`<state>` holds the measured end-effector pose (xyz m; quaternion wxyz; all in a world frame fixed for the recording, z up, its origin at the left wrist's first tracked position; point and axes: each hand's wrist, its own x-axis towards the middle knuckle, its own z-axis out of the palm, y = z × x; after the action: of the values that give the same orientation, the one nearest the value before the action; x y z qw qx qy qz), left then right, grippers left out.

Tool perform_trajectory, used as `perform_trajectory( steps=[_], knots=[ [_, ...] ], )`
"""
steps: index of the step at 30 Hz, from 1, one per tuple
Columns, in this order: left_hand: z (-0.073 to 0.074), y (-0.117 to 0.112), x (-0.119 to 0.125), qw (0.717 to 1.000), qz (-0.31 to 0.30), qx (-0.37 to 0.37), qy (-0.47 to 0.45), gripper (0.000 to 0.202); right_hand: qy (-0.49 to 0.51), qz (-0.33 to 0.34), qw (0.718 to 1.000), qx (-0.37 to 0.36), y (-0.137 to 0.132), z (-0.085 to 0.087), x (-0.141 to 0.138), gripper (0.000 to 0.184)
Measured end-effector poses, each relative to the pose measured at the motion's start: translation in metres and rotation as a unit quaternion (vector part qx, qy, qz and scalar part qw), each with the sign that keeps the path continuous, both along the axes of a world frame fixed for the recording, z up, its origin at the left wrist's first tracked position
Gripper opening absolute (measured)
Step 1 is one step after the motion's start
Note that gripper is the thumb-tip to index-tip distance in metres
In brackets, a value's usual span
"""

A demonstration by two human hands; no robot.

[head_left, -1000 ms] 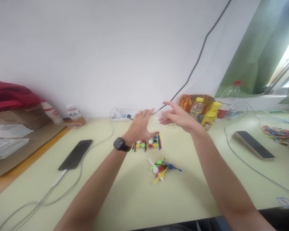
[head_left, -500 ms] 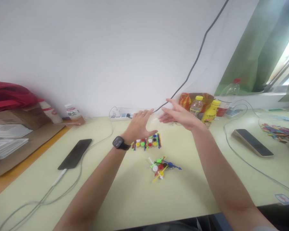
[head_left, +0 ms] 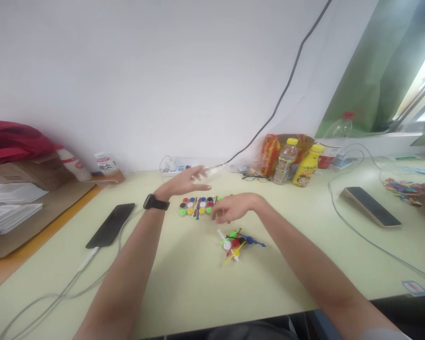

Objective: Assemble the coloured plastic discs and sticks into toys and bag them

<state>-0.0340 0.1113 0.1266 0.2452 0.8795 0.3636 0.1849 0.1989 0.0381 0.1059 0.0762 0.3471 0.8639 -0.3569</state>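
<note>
My left hand [head_left: 187, 182] reaches over the back of the table, thumb stretched away from the fingers. Its blurred fingertips are at a clear, see-through plastic piece [head_left: 212, 173], perhaps a bag; contact is unclear. Below lie rows of coloured round discs [head_left: 190, 205] with thin coloured arrow sticks [head_left: 197, 210] standing out between them. My right hand [head_left: 233, 208] is over the right end of these rows, fingers loosely bent downward and partly hiding them; no held object shows. Nearer me is a loose pile of coloured spinner arrows [head_left: 236, 243] with round hubs.
A black phone [head_left: 110, 225] on a white cable lies left. At the back stand a power strip [head_left: 177, 169], glasses [head_left: 255, 177], a clear bottle [head_left: 286, 161] and a yellow bottle [head_left: 307, 165]. Right are a tilted device [head_left: 371, 206] and a bag of colourful pieces [head_left: 407, 186].
My right hand has come down and left from the back to the disc rows. My left hand has shifted left, uncovering more of the discs.
</note>
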Motion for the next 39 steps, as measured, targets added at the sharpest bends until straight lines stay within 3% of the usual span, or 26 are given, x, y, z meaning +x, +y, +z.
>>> perform_trajectory(
  steps=[4,7,11,15,20,23,25,28,30,34,39],
  knots=[
    [0.002,-0.001,-0.002,0.997,-0.031,-0.061,-0.028,0.074,0.004,0.042,0.998,-0.056,0.012,-0.029,-0.022,0.016],
    [0.0,0.0,-0.004,0.993,-0.041,-0.1,-0.041,0.072,0.065,0.04,0.994,-0.082,0.015,-0.031,-0.019,0.01],
    [-0.001,0.002,-0.005,0.982,-0.066,-0.159,-0.071,0.066,0.18,0.006,0.98,-0.084,0.013,-0.013,-0.003,0.012],
    [0.0,0.002,-0.008,0.971,-0.083,-0.209,-0.086,0.063,0.254,-0.032,0.961,-0.109,0.005,0.009,0.01,0.028],
    [0.003,0.001,-0.01,0.969,-0.114,-0.211,-0.057,0.064,0.346,-0.038,0.933,-0.086,-0.012,0.038,0.03,0.028],
    [0.004,0.0,-0.01,0.97,-0.124,-0.208,-0.032,0.063,0.422,-0.113,0.899,-0.003,-0.023,0.057,0.052,0.026],
    [0.004,-0.001,-0.007,0.969,-0.129,-0.209,-0.023,0.062,0.482,-0.189,0.852,0.078,-0.029,0.066,0.067,0.023],
    [0.003,-0.004,-0.002,0.964,-0.145,-0.22,-0.02,0.061,0.531,-0.284,0.779,0.174,-0.03,0.072,0.087,0.018],
    [0.002,-0.005,0.001,0.959,-0.156,-0.234,-0.021,0.06,0.524,-0.322,0.762,0.204,-0.027,0.071,0.094,0.016],
    [0.003,-0.008,0.007,0.95,-0.17,-0.261,-0.017,0.063,0.472,-0.351,0.782,0.206,-0.014,0.062,0.093,0.017],
    [0.002,-0.011,0.014,0.944,-0.162,-0.288,-0.012,0.063,0.433,-0.311,0.83,0.165,-0.004,0.05,0.078,0.016]
  ],
)
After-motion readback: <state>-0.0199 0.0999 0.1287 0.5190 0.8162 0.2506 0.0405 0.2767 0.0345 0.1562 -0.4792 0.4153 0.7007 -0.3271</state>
